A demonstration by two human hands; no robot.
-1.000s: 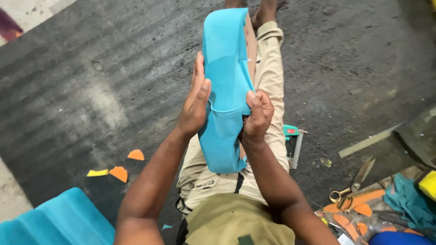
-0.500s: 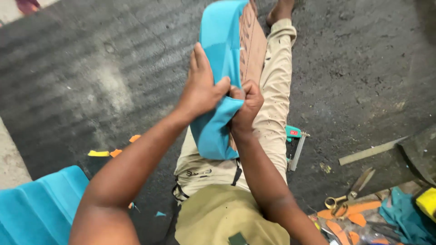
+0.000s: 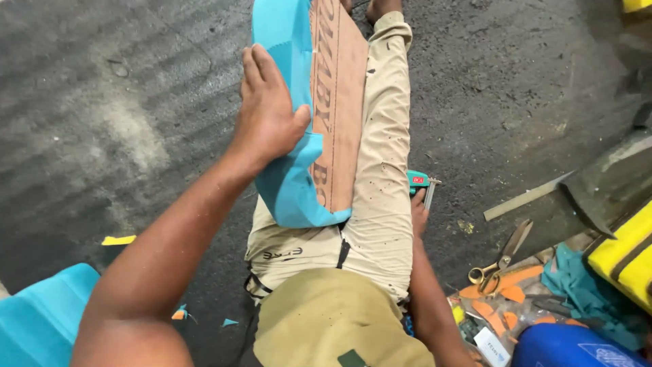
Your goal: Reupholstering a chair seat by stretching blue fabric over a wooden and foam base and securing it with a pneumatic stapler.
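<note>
My left hand [image 3: 268, 115] lies with fingers spread flat on the turquoise fabric [image 3: 288, 183] covering a brown board [image 3: 337, 102]; my right hand [image 3: 419, 214] touches the teal stapler [image 3: 420, 183], its fingers hidden.

— What lies under the left hand [image 3: 268, 112]?
— A long brown board [image 3: 339, 102] half-wrapped in turquoise fabric [image 3: 288, 183], resting lengthwise on the legs, bare brown face up beside the thumb.
— And by the right hand [image 3: 419, 214]?
— A teal stapler [image 3: 421, 185], touching its fingertips.
</note>
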